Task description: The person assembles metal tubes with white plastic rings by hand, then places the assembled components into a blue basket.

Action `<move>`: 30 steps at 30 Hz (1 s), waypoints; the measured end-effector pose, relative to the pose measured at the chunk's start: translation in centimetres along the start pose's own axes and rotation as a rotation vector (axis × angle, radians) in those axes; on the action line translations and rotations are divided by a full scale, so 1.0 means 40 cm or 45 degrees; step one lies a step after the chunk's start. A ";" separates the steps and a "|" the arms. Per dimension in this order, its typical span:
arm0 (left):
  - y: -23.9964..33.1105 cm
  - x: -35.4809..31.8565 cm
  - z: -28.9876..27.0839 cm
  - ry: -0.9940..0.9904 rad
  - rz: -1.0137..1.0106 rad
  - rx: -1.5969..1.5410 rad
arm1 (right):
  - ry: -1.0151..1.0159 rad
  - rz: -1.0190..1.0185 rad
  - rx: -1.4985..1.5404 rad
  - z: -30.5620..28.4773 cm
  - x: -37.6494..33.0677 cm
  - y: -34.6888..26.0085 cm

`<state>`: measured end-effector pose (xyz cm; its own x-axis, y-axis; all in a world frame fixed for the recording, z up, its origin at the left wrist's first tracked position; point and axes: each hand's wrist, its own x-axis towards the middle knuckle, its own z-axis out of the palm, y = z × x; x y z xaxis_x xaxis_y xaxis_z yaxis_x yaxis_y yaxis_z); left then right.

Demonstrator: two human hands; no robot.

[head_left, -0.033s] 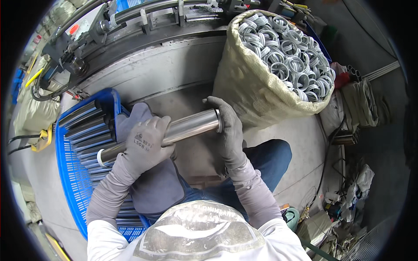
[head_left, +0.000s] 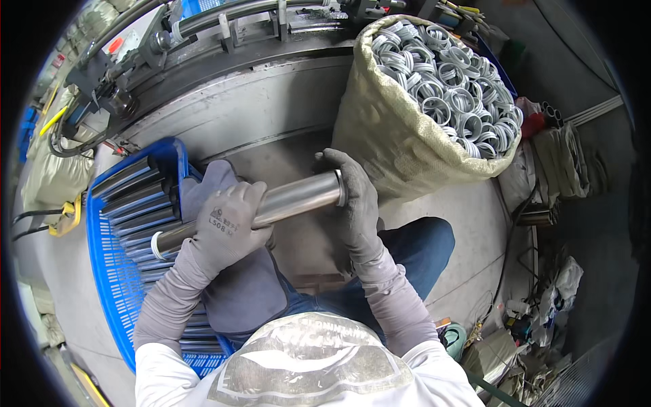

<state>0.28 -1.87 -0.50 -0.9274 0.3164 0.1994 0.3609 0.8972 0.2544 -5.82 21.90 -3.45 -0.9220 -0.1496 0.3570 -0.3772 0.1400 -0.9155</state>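
Observation:
A shiny metal tube (head_left: 298,197) slants across in front of me, its right end slightly higher. My left hand (head_left: 230,220), in a grey glove, is closed around the tube left of its middle. At the tube's left end, over the blue basket, sits a white ring (head_left: 156,245). My right hand (head_left: 354,200), gloved alike, cups the right end, its palm against a thin grey ring (head_left: 341,188) there. The fingers curl past that end; the thumb is hidden.
On my left, a blue plastic basket (head_left: 108,285) holds several metal tubes (head_left: 139,216). A large woven sack (head_left: 390,129) full of grey-white rings (head_left: 461,102) stands ahead right. Beyond runs a machine bench (head_left: 230,68) with a long rod. Bags and clutter (head_left: 529,332) lie at right.

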 end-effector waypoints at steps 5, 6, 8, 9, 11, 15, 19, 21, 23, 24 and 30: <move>0.002 -0.006 0.005 -0.074 0.018 0.033 | -0.073 -0.058 -0.070 0.000 0.013 0.005; 0.004 -0.002 0.003 -0.073 0.019 0.032 | -0.086 -0.049 -0.167 -0.003 0.016 0.015; 0.006 -0.002 -0.005 -0.106 0.019 0.053 | -0.108 -0.047 -0.099 -0.005 0.020 0.002; 0.005 -0.003 -0.003 -0.105 0.019 0.052 | -0.127 -0.045 -0.032 -0.006 0.022 -0.002; 0.010 -0.001 0.002 -0.095 0.023 0.076 | -0.122 0.060 0.047 -0.001 0.013 0.020; -0.007 -0.012 -0.001 -0.098 0.068 0.071 | -0.079 0.342 0.298 0.029 -0.003 0.016; 0.000 0.009 -0.036 -0.079 0.138 -0.083 | -0.049 0.065 0.257 0.022 -0.008 0.068; -0.008 0.000 -0.082 -0.049 0.172 -0.175 | -0.015 0.018 0.114 -0.015 0.021 0.023; -0.051 -0.044 -0.134 -0.273 -0.023 -0.260 | 0.034 0.002 -0.020 -0.081 0.074 -0.091; -0.073 -0.045 -0.144 -0.266 -0.011 -0.262 | 0.076 0.032 -0.046 -0.157 0.111 -0.142; -0.145 0.062 -0.171 0.200 -0.007 0.346 | -0.079 -0.486 -1.701 -0.567 0.426 0.008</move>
<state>-3.44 -8.39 5.01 -0.8951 0.2788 0.3480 0.2967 0.9550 -0.0021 -23.62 41.58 6.56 -0.7524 -0.4276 0.5011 -0.4309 0.8948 0.1168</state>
